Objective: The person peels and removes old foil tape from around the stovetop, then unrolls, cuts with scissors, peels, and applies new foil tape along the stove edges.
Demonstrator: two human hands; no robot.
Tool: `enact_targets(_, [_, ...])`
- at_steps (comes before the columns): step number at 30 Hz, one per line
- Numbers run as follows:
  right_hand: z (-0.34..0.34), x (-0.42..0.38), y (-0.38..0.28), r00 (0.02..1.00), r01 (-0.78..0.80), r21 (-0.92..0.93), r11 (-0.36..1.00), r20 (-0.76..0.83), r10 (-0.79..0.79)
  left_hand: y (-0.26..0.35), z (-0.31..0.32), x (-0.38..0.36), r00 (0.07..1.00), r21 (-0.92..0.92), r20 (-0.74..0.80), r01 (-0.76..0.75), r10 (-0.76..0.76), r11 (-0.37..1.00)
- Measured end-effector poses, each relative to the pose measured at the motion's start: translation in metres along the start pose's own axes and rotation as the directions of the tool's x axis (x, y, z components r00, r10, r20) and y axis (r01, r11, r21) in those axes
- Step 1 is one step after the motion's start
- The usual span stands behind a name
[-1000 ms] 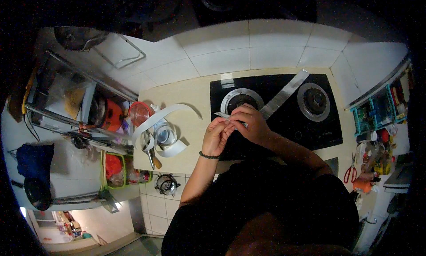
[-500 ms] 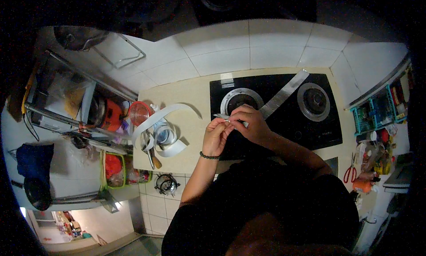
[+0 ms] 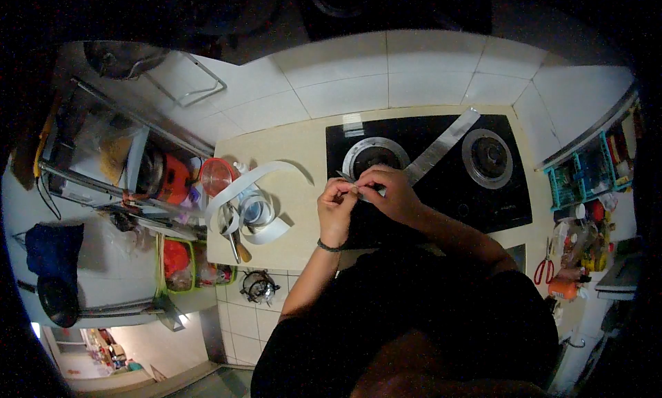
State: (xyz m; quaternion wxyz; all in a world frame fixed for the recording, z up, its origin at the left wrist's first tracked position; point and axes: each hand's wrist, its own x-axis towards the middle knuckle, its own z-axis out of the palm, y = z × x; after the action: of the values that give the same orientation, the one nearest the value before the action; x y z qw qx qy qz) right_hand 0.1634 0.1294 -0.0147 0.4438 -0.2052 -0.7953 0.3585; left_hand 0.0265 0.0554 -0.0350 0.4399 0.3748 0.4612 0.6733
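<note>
My left hand (image 3: 338, 203), with a dark beaded bracelet at the wrist, pinches the end of a silvery strip (image 3: 445, 146) over the front left of the black cooktop (image 3: 441, 205). Fingertips of my right hand (image 3: 387, 191) meet it there, also closed on the strip's end. From my hands the strip runs up and to the right between the two burners. A small pointed piece of it sticks out above my left fingers. What lies between the fingertips is too small to make out.
On the counter (image 3: 296, 212) to the left lie a curled white band (image 3: 276, 231), a roll of tape (image 3: 255, 210), a red-rimmed container (image 3: 218, 176) and a brush (image 3: 243, 252). Red-handled scissors (image 3: 544, 270) and bottles are at the right. A shelf rack stands far left.
My left hand has turned slightly, and its wrist has shifted a little to the right. The fingertips of both hands are closer together, and the small pointed piece is tilted differently.
</note>
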Motion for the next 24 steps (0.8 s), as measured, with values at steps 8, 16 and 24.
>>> enact_targets(8, [-0.002,0.001,-0.002,0.992,-0.112,0.055,0.992,0.059,0.109,-0.001,0.0,0.001,0.99,-0.14,0.014,0.138,-0.138,0.98])
enact_targets(16, [0.004,0.003,-0.003,0.997,0.073,-0.213,0.974,-0.022,-0.079,0.001,0.004,0.0,0.999,0.105,-0.02,-0.026,0.029,0.994])
enact_targets(24, [-0.003,0.01,-0.008,0.999,-0.024,-0.179,0.984,-0.044,0.016,-0.016,-0.002,0.002,0.989,0.246,-0.035,-0.132,0.145,0.96])
